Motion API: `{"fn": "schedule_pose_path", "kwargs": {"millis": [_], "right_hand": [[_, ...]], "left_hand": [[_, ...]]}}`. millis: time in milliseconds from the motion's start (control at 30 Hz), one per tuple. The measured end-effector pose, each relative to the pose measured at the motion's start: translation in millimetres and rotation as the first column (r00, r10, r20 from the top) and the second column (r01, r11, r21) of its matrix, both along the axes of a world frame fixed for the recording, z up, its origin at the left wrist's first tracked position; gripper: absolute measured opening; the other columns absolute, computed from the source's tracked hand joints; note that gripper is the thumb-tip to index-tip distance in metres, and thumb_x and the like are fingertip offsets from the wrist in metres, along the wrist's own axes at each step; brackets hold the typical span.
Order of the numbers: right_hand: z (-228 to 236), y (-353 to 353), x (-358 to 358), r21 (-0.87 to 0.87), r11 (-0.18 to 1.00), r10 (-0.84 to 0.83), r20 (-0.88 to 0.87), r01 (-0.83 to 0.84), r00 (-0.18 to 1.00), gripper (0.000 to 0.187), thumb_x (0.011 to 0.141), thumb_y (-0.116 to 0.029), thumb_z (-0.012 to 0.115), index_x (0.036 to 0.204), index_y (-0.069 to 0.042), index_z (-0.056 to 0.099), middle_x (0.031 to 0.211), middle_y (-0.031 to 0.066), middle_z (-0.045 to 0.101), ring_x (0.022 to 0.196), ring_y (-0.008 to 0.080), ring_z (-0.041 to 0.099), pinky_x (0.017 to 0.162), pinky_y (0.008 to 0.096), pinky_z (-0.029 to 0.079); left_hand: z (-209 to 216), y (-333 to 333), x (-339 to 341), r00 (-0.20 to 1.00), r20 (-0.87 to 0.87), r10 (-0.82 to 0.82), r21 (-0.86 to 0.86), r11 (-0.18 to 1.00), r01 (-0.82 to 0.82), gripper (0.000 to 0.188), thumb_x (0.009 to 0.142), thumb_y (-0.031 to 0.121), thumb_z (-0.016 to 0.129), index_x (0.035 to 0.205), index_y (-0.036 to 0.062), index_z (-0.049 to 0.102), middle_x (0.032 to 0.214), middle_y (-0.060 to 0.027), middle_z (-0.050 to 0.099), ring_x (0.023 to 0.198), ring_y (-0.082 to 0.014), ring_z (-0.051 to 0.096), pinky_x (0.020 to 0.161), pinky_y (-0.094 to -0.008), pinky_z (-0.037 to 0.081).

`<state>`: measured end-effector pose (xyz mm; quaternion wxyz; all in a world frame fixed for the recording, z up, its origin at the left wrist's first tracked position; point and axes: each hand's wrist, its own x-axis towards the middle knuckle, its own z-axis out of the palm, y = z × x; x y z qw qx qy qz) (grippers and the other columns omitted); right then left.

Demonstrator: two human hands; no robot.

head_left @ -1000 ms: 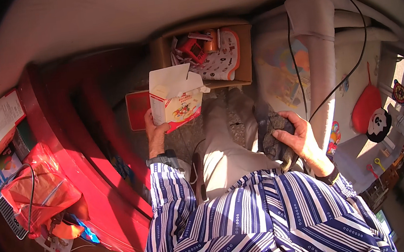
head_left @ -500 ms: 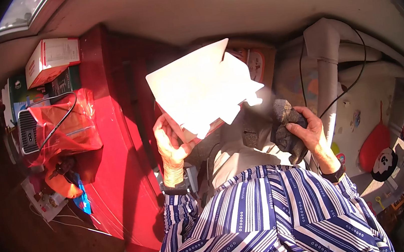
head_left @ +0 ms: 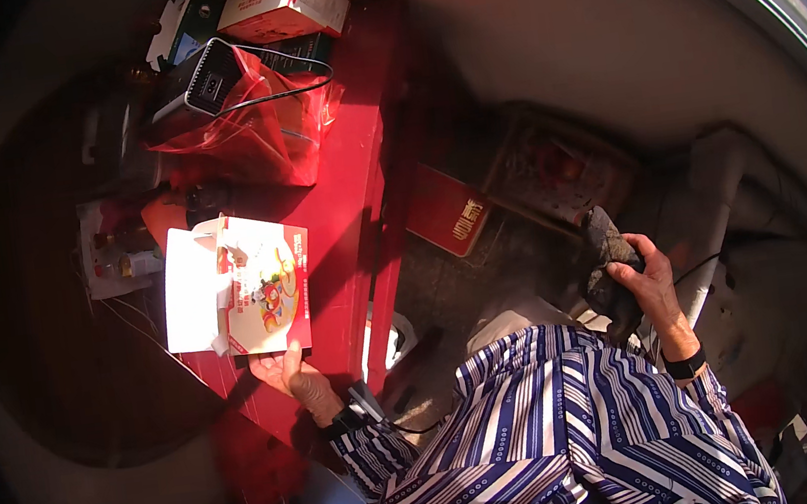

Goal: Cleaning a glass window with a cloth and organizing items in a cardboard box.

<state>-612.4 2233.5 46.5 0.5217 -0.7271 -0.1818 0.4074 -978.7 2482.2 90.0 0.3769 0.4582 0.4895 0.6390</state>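
On the far left is a dark brown round table point(head_left: 130, 406). Near it lies a pale sheet of paper point(head_left: 108, 286) with small things on it, too dim to name. Next comes a grey gadget point(head_left: 200, 90) with a loop of black cord point(head_left: 288, 93). Then there is an open white and red box point(head_left: 268, 284) with a picture of food on its front. Its big white flap sticks out to the left, bright in the sun. The box is over the edge of the red bench point(head_left: 340, 189), and I cannot tell if it touches it. The left hand point(head_left: 300, 380) pinches the low edge of the box, thumb in front and fingers tucked under. A see-through red bag point(head_left: 259, 144) sits above the box, and another white and red box point(head_left: 283, 7) is at the top. Past the bench, a flat red box point(head_left: 446, 211) lies down low, beside a brown carton point(head_left: 516, 183) in the shade. Farther right is a dark grey, crumpled thing point(head_left: 612, 272), maybe cloth. The right hand point(head_left: 654, 280) has it squeezed between thumb and fingers. Behind that hand runs a pale bar point(head_left: 715, 244).
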Motion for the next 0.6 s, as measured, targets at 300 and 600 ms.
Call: {"fn": "schedule_pose_path", "kwargs": {"millis": [300,600], "right_hand": [[-29.6,-17.2,-6.8,-0.237,0.96,0.173,0.096,-0.147,0.98,0.043,0.072,-0.024,0.068,0.107,-0.002,0.054,0.092,0.0137,0.062,0.084,0.0195,0.06,0.076,0.0285,0.046],[-39.5,-8.2,-8.4,-0.167,0.981,-0.14,-0.282,0.096,0.949,0.043,0.073,-0.021,0.067,0.106,0.004,0.053,0.088,0.0124,0.062,0.079,0.016,0.059,0.071,0.0277,0.047]], "left_hand": [[-35.6,79.2,-39.3,0.884,-0.461,0.084,-0.011,0.995,-0.1,0.053,0.058,0.02,0.081,0.099,-0.0007,0.054,0.09,-0.0093,0.062,0.083,-0.0175,0.057,0.061,-0.0269,0.042],[17.8,-14.6,21.2,0.816,-0.567,0.109,-0.111,0.972,-0.208,0.048,0.077,0.01,0.065,0.116,-0.0083,0.045,0.095,-0.0158,0.059,0.076,-0.017,0.058,0.053,-0.0194,0.046]]}}
